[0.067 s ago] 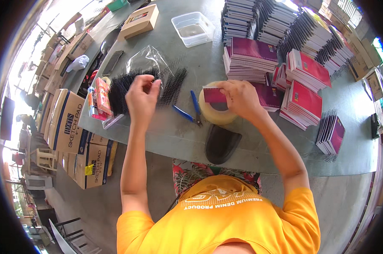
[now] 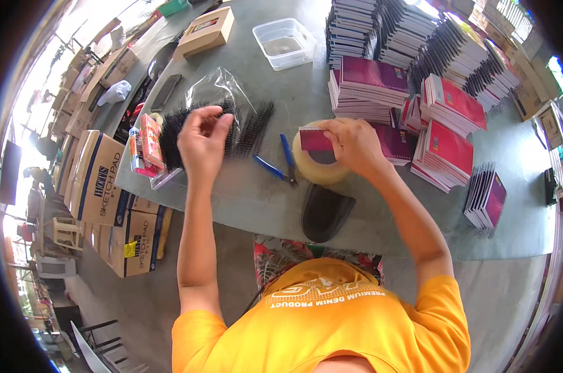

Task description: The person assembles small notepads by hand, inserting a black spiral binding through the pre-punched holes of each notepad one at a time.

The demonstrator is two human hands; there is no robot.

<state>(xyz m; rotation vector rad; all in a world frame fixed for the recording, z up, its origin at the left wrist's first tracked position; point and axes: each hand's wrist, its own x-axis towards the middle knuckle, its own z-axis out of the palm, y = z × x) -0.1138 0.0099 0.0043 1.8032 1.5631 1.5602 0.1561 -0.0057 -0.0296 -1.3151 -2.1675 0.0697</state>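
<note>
My right hand [image 2: 355,144] pinches a small purple notebook [image 2: 315,140] by its right end, above a wide roll of clear tape [image 2: 322,173]. A pale strip runs along the notebook's upper edge. Over at the left, my left hand [image 2: 202,142] is raised in front of a pile of black spiral binding coils [image 2: 175,133]. Its fingers are bent, with a gap between thumb and forefinger and nothing visible held there. Blue-handled cutting pliers [image 2: 287,160] lie spread on the table between my hands. A clear plastic bag [image 2: 219,84] lies among the coils.
Stacks of purple notebooks [image 2: 365,87], red notebooks [image 2: 446,149] and coil-bound books [image 2: 350,28] crowd the right side. A black curved object [image 2: 326,213] sits near the table's front edge. Farther back are a clear plastic tub [image 2: 284,45] and a cardboard box [image 2: 205,32]. Cartons [image 2: 98,177] stand left.
My left hand has shifted slightly left, and its thumb and fingers are turned a little differently. The right hand holds the notebook in nearly the same place.
</note>
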